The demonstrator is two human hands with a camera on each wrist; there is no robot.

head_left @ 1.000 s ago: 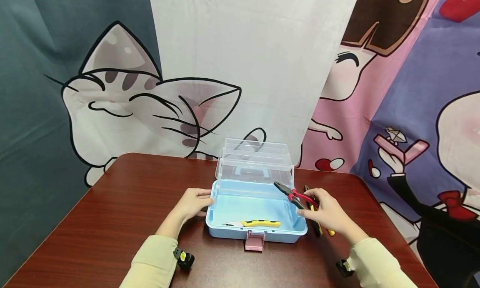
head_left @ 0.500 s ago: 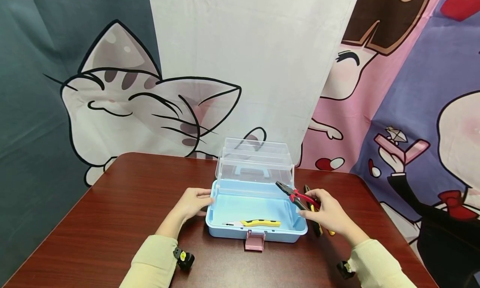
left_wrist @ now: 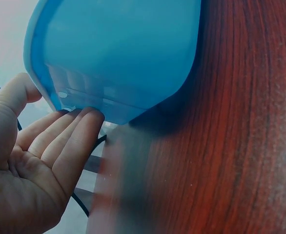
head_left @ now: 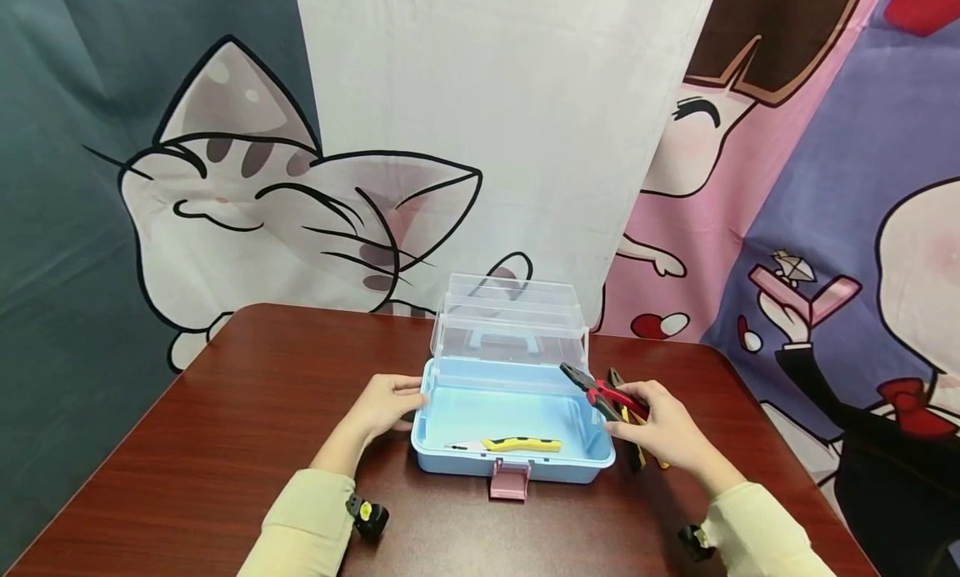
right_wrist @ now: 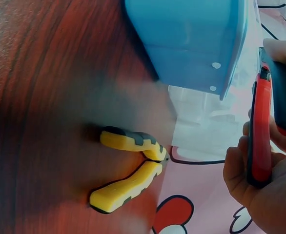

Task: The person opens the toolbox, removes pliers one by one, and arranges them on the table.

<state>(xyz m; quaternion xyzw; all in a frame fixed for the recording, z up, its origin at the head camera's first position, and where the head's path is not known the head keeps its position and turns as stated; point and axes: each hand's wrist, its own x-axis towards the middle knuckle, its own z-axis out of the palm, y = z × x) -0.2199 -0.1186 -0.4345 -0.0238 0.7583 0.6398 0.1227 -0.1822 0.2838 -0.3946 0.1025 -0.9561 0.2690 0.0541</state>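
A light blue plastic toolbox (head_left: 480, 406) stands on the table with its clear lid raised behind it. My left hand (head_left: 384, 406) holds its left side, the thumb at the rim and the fingers against the outer wall, as the left wrist view shows. Over the box's right edge, my right hand (head_left: 660, 423) grips red-and-black combination pliers (head_left: 598, 391) by the handles, jaws pointing left and away. Inside, along the front wall, lies a slim yellow-handled tool (head_left: 521, 445) with a pale pointed end. Yellow-and-black pliers (right_wrist: 128, 183) lie on the table to the right, partly hidden by my right hand in the head view.
The clear lid (head_left: 510, 310) leans upright at the back. A pink latch (head_left: 510, 481) hangs down at the toolbox's front. Dark red wood forms the tabletop (head_left: 247, 427), and a cartoon-printed cloth (head_left: 465, 77) hangs behind it.
My right hand has shifted slightly to the right with the red-and-black pliers. The left hand and the toolbox have stayed in place.
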